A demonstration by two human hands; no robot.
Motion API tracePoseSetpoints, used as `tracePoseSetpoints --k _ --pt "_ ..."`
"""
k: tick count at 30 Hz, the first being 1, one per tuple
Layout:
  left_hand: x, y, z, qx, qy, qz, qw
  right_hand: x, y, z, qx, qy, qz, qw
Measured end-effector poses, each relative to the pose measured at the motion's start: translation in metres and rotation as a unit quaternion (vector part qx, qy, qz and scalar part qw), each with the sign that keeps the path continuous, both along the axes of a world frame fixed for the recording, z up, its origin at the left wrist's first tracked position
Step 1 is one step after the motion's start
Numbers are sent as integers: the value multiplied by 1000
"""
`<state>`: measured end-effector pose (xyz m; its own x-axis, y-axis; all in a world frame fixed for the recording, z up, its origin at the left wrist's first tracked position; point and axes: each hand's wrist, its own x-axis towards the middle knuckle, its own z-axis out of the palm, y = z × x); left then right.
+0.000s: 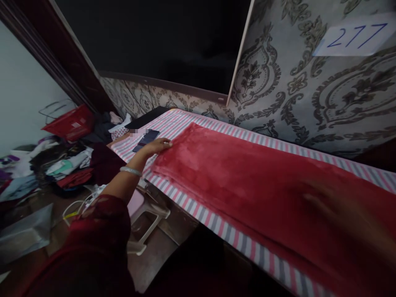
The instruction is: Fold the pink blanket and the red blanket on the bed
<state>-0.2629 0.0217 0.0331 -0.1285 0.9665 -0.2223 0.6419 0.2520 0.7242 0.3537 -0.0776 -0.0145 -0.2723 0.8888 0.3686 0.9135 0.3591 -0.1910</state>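
A folded red plush blanket (222, 165) lies long and flat on a pink, grey and white striped cloth (185, 202). My left hand (156, 146), with a pale bangle on its wrist, rests at the blanket's left edge, fingers stretched out and touching it. Over the right part of the blanket is my right hand (337, 206), smeared by motion. Whether it touches the fabric I cannot make out. A dark phone (146, 140) lies on the striped cloth just beyond my left wrist.
Behind the table a large dark screen (161, 41) hangs on the patterned wall (275, 82). A paper marked 277 (355, 37) is stuck there. On the left floor are heaped clothes (71, 165) and a red basket (72, 123). A plastic stool (148, 210) stands below the table edge.
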Motion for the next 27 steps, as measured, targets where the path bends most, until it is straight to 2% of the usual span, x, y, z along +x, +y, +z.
tracePoseSetpoints --k 1,3,5,7,11,16,22,27 --pt "-6 -16 -3 -2 -29 8 1000 -12 -26 -6 -18 15 46 999" --pt "-15 -42 -10 5 -78 28 997 -29 -70 -19 -26 43 83 995" --pt "-18 -62 -13 16 -119 38 992 -34 -101 -32 -12 50 74 996" --pt "-18 -74 -15 12 -161 34 986 -30 -118 -42 6 40 57 998" --pt "-8 -86 -14 19 -210 16 977 -17 -132 -51 37 20 55 998" --pt "-1 -84 -13 16 -175 52 983 -18 -135 -56 84 31 68 994" --pt "-6 -85 -9 50 -146 109 982 -26 -137 -60 123 42 71 989" --pt "0 -88 -8 23 -117 116 986 -31 -145 -55 125 32 27 991"
